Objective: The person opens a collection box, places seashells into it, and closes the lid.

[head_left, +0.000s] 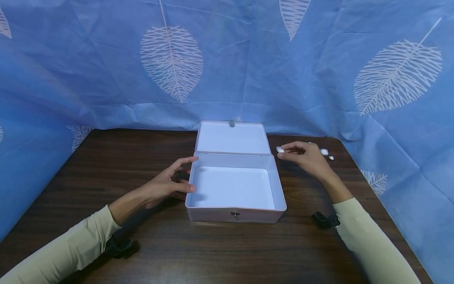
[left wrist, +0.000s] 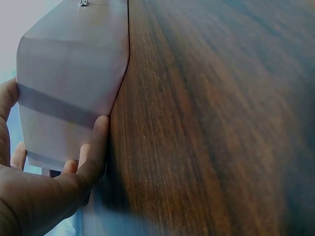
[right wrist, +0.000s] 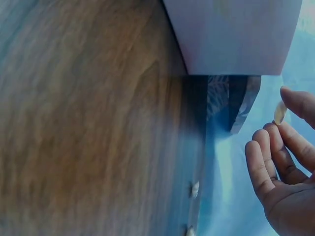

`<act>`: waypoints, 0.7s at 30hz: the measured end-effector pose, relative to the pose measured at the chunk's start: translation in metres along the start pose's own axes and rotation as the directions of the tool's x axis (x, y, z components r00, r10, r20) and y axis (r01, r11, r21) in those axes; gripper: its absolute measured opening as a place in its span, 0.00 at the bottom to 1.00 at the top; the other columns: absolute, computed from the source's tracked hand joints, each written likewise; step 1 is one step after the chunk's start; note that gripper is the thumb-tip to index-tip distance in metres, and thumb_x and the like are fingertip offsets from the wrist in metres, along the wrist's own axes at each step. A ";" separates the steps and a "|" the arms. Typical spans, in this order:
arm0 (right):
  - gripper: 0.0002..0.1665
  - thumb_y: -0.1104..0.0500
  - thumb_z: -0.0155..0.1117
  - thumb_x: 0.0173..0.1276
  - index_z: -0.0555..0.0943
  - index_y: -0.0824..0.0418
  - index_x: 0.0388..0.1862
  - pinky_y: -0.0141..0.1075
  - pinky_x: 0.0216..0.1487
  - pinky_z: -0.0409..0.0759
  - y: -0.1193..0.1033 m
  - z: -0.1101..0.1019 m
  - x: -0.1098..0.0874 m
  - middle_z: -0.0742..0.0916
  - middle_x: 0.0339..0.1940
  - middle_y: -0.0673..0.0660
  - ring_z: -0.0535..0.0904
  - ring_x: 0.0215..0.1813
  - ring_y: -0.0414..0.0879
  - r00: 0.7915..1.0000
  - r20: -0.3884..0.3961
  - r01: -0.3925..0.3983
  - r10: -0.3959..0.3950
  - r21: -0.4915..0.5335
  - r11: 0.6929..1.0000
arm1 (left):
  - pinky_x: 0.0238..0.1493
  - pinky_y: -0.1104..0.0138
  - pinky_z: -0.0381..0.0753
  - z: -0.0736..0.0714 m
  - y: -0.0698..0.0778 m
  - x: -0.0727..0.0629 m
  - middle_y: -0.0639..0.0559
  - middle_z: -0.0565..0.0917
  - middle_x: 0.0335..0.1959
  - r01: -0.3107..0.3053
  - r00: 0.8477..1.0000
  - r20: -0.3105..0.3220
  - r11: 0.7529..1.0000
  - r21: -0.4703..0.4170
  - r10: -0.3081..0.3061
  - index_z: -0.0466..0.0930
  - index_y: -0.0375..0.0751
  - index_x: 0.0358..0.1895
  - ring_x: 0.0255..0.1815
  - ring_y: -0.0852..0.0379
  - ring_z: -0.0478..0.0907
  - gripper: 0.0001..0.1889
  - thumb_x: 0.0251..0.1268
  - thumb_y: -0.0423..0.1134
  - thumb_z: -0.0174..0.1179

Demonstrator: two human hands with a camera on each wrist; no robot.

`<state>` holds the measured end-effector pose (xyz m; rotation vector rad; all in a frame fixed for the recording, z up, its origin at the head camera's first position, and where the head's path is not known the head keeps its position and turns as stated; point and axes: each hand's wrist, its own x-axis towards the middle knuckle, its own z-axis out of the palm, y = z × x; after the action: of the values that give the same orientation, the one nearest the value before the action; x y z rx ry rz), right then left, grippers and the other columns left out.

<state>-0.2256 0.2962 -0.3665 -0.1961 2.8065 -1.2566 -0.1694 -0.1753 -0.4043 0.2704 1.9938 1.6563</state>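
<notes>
A pale box (head_left: 235, 215) with a small front clasp stands on the table, its lid (head_left: 232, 138) tipped back and its white floor bare. My left hand (head_left: 166, 183) rests against the box's left side, thumb and forefinger spread along the rim. In the left wrist view, the fingers (left wrist: 101, 132) of that hand lie along the outer wall. To the right of the box, my right hand (head_left: 303, 156) pinches a small white shell (head_left: 280, 149) between thumb and fingers. The right wrist view has this shell (right wrist: 280, 113) edge-on at the fingertips.
Behind my right hand lie a white shell (head_left: 324, 152) and a smaller white piece (head_left: 331, 157), near the back right of the dark wooden table (head_left: 234, 252). A blue curtain (head_left: 244, 63) with leaf prints hangs along the back and both sides.
</notes>
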 end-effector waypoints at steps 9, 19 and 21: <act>0.31 0.40 0.78 0.78 0.89 0.57 0.69 0.39 0.61 0.86 -0.016 0.002 -0.002 0.91 0.62 0.60 0.87 0.55 0.40 0.999 -0.018 0.035 -0.035 0.025 0.999 | 0.65 0.48 0.89 0.000 -0.001 0.000 0.36 0.52 0.89 0.003 1.000 0.000 1.000 -0.001 -0.003 0.55 0.67 0.92 0.83 0.27 0.64 0.50 0.75 0.43 0.76; 0.28 0.44 0.81 0.76 0.90 0.57 0.66 0.28 0.56 0.86 -0.040 0.005 -0.008 0.92 0.60 0.60 0.89 0.56 0.43 0.996 -0.016 0.089 -0.088 0.075 0.993 | 0.63 0.48 0.90 0.000 -0.003 0.000 0.36 0.52 0.90 -0.012 1.000 0.000 1.000 -0.003 0.012 0.55 0.66 0.92 0.84 0.26 0.62 0.51 0.75 0.43 0.77; 0.27 0.44 0.81 0.76 0.91 0.57 0.66 0.28 0.56 0.86 -0.044 0.007 -0.009 0.92 0.59 0.59 0.89 0.56 0.43 0.996 -0.013 0.091 -0.090 0.085 0.992 | 0.63 0.48 0.90 0.000 -0.003 0.001 0.36 0.52 0.90 -0.010 1.000 -0.001 1.000 -0.003 0.010 0.55 0.67 0.92 0.84 0.26 0.62 0.51 0.75 0.43 0.77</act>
<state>-0.2115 0.2639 -0.3382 -0.3174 2.7732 -1.3971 -0.1694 -0.1755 -0.4070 0.2791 1.9941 1.6659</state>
